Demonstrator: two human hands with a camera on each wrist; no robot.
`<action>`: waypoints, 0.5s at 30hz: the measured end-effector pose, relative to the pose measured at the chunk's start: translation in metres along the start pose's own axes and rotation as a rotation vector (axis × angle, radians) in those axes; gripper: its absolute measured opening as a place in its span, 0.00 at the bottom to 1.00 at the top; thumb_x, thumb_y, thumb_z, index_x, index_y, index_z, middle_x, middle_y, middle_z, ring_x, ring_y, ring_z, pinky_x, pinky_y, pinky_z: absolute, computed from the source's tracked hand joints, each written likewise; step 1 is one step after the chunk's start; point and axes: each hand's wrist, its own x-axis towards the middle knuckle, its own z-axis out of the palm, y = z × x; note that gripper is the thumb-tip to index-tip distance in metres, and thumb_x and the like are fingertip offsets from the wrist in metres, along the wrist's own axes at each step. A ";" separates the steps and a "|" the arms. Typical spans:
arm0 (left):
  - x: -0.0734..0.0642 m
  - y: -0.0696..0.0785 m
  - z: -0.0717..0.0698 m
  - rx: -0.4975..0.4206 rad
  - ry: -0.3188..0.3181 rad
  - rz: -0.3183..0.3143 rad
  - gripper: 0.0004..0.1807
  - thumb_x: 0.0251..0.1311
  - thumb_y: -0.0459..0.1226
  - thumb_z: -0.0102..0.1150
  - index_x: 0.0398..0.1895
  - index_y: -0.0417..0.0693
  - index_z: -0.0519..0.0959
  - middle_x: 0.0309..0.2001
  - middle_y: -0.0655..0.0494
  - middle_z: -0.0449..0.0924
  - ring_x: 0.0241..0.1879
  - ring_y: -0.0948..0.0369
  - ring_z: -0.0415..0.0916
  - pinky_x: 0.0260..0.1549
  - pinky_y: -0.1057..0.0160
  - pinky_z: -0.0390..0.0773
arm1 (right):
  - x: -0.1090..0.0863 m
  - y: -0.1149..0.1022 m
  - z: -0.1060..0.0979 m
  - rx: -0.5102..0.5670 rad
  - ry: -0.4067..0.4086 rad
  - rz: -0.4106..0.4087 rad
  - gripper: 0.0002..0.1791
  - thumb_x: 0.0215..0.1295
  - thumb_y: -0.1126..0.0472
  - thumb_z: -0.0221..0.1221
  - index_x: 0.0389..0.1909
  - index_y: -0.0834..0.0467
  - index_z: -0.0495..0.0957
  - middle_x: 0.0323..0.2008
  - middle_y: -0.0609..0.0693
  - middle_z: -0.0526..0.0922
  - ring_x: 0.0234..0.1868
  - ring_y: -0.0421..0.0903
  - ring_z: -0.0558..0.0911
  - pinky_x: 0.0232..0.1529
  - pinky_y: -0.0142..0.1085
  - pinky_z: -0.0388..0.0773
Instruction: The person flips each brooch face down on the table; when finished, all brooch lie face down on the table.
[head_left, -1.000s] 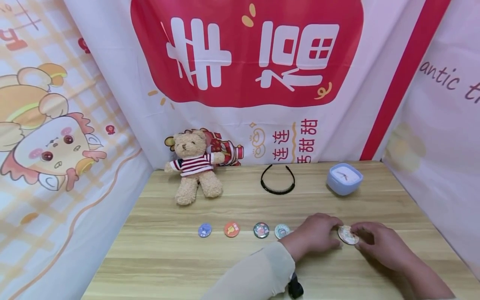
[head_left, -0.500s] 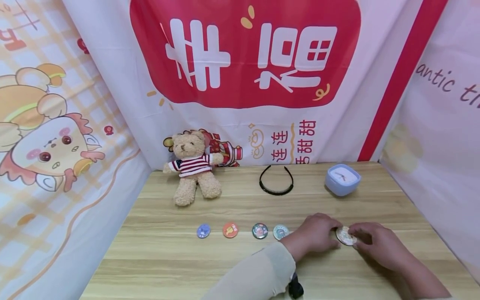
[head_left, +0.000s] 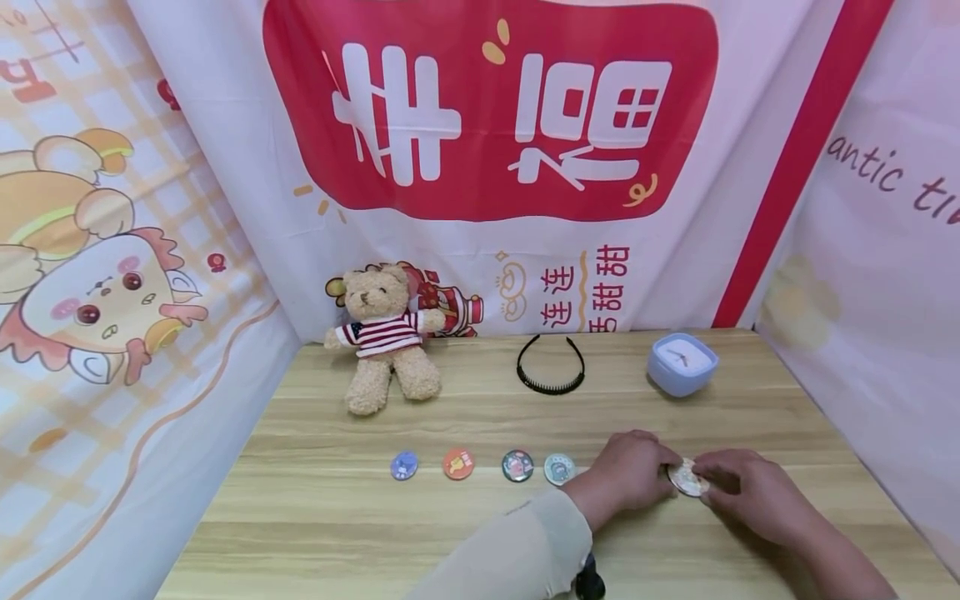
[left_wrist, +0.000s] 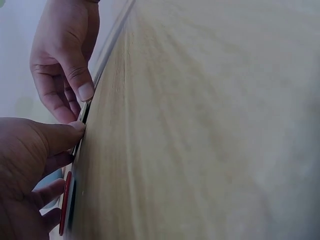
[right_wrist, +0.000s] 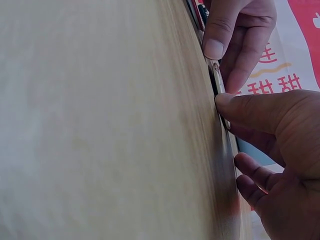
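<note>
A round pale badge with a printed face is at the right of the table, between both hands. From its left side, my left hand pinches the rim with thumb and fingers. My right hand pinches the opposite side. Seen edge-on in the right wrist view, the badge lies close along the tabletop, with the right thumb at its near edge. In the left wrist view, a red-edged disc sits by the lower fingers of my left hand.
Left of the hands, a row holds a blue badge, an orange badge, a dark green badge and a light green badge. Behind stand a teddy bear, a black headband and a blue clock.
Both hands stay on the pale badge throughout. The head view has shifted slightly, so the whole scene appears a little lower and further left.
</note>
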 end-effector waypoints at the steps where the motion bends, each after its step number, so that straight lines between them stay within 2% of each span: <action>1: 0.000 0.001 0.001 0.000 -0.002 -0.004 0.24 0.69 0.57 0.71 0.68 0.79 0.82 0.63 0.87 0.82 0.73 0.72 0.72 0.72 0.66 0.70 | 0.000 0.000 0.000 0.003 -0.004 0.002 0.18 0.59 0.58 0.79 0.51 0.45 0.91 0.55 0.50 0.91 0.62 0.63 0.84 0.62 0.67 0.78; 5: 0.001 0.001 0.004 0.012 0.009 0.001 0.23 0.70 0.58 0.69 0.67 0.80 0.82 0.63 0.88 0.82 0.73 0.72 0.72 0.72 0.65 0.70 | -0.001 0.000 -0.001 0.002 0.000 0.002 0.19 0.59 0.58 0.79 0.51 0.45 0.91 0.54 0.50 0.91 0.61 0.64 0.85 0.61 0.69 0.78; 15: 0.000 -0.001 0.007 0.040 0.045 0.023 0.20 0.72 0.58 0.67 0.65 0.80 0.84 0.62 0.88 0.82 0.73 0.72 0.73 0.72 0.65 0.69 | -0.001 -0.003 0.001 -0.030 0.031 -0.012 0.19 0.58 0.56 0.81 0.50 0.42 0.91 0.52 0.45 0.91 0.60 0.58 0.85 0.62 0.62 0.79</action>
